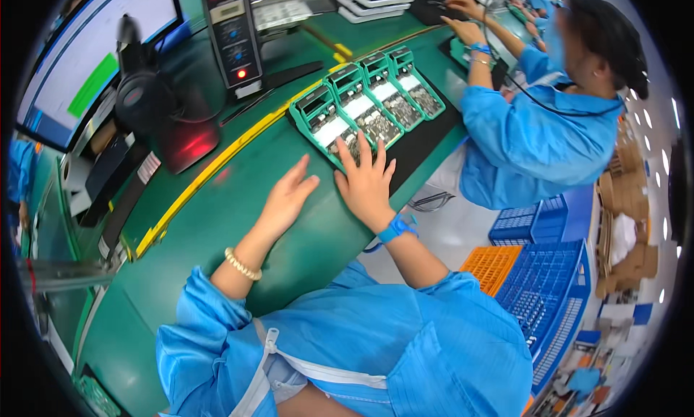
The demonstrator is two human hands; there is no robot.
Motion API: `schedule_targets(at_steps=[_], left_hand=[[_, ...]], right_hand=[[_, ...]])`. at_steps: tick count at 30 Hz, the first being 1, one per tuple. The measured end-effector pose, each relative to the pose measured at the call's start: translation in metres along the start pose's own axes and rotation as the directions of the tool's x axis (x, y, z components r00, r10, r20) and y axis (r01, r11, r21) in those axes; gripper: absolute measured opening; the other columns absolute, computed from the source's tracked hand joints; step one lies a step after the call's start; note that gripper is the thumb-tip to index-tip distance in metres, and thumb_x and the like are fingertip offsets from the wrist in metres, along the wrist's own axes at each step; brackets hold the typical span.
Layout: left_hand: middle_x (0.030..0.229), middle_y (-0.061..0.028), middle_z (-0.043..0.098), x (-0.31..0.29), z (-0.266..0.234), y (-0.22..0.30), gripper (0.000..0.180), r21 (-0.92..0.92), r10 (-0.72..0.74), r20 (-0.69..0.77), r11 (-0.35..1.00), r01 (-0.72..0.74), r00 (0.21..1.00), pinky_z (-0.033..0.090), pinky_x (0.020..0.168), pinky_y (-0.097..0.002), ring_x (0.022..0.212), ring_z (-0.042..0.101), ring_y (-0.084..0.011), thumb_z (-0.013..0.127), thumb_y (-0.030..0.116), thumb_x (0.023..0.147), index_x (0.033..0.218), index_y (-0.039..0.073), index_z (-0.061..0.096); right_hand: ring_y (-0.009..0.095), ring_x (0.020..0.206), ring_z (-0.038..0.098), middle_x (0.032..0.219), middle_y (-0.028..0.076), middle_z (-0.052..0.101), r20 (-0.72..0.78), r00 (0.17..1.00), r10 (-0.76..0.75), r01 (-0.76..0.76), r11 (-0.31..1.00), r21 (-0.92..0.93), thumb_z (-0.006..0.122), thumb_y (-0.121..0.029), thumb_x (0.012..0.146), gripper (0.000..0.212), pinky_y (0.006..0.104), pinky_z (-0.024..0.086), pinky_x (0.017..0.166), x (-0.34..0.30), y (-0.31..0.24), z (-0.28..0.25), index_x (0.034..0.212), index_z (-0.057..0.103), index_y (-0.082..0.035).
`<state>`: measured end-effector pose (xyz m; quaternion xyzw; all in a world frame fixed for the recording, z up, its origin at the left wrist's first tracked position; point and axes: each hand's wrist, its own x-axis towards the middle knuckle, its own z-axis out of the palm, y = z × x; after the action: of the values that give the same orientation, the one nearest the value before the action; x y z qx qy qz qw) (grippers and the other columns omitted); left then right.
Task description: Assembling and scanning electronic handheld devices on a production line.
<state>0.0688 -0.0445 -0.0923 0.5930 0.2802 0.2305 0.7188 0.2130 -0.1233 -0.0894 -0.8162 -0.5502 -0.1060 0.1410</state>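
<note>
As your right hand (pixel 366 188) reaches forward, its spread fingertips lie over the near end of the leftmost of four green frames (pixel 370 106); you cannot tell from this view whether they touch. Your left hand (pixel 288 191) is half-open above the surface (pixel 210 233), left of your right one, and grasps nothing; your right hand grasps nothing either.

The frames stand side by side, ahead of you and partly on a black mat (pixel 428 144). Each one's long axis slants from far left to near right, its dark opening at the far end and its grey, metallic-looking parts toward you. Their row climbs rightward, across that axis.

Your surface is green, crossed by a yellow strip (pixel 224 162) just left of the frames. Beyond it stand a dark scanner-like device (pixel 141 102), a monitor (pixel 94 45) and a control box (pixel 233 41) with a red light. To your right, a co-worker (pixel 531 142) in blue works along the same surface, with orange (pixel 488 267) and blue crates (pixel 542 290) below.
</note>
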Motion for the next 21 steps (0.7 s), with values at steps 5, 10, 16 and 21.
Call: schedule_targets(at_steps=[5,10,16,21], left_hand=[[0.125,-0.0117,0.04,-0.063,-0.078,0.011,0.042,0.77,0.585,-0.29,0.613,-0.179,0.757,0.025,0.097,-0.0352,0.116,0.035,-0.0246,0.05,0.009,0.08,0.12,0.0,0.041],[0.119,-0.0191,0.042,-0.317,-0.244,-0.008,0.044,0.582,0.843,-0.477,0.093,0.808,0.247,0.032,0.091,-0.0434,0.108,0.04,-0.035,0.056,0.026,0.078,0.113,0.002,0.046],[0.13,-0.0141,0.029,-0.571,-0.352,-0.061,0.078,-0.665,0.333,-0.711,-0.03,0.746,-0.62,0.029,0.086,-0.057,0.113,0.032,-0.0389,0.035,0.071,0.069,0.13,0.023,0.026],[0.137,-0.0113,0.018,-0.653,-0.385,-0.085,0.087,-0.642,0.157,-0.73,0.174,0.746,-0.665,0.019,0.094,-0.0561,0.124,0.017,-0.0371,0.024,0.077,0.067,0.133,0.019,0.02]], right_hand=[[0.042,0.116,0.026,0.129,0.011,0.029,-0.108,0.986,0.127,-0.141,0.98,-0.143,0.059,-0.026,0.073,0.058,0.0628,0.029,0.082,0.029,0.069,0.019,0.125,0.034,-0.026],[0.044,0.117,0.023,0.129,0.015,0.027,-0.079,0.979,0.189,-0.197,0.974,-0.112,0.057,-0.024,0.074,0.062,0.0638,0.025,0.084,0.037,0.043,0.011,0.128,0.028,-0.021],[0.037,0.118,0.023,0.128,0.014,0.029,-0.031,0.979,-0.202,0.203,0.979,0.02,0.055,-0.019,0.069,0.064,0.0538,0.023,0.09,0.013,-0.027,0.005,0.128,0.032,-0.019],[0.036,0.113,0.031,0.124,0.014,0.035,-0.144,0.953,-0.265,0.268,0.963,0.004,0.057,-0.01,0.064,0.067,0.0441,0.023,0.096,0.016,-0.037,-0.01,0.127,0.034,-0.013]])
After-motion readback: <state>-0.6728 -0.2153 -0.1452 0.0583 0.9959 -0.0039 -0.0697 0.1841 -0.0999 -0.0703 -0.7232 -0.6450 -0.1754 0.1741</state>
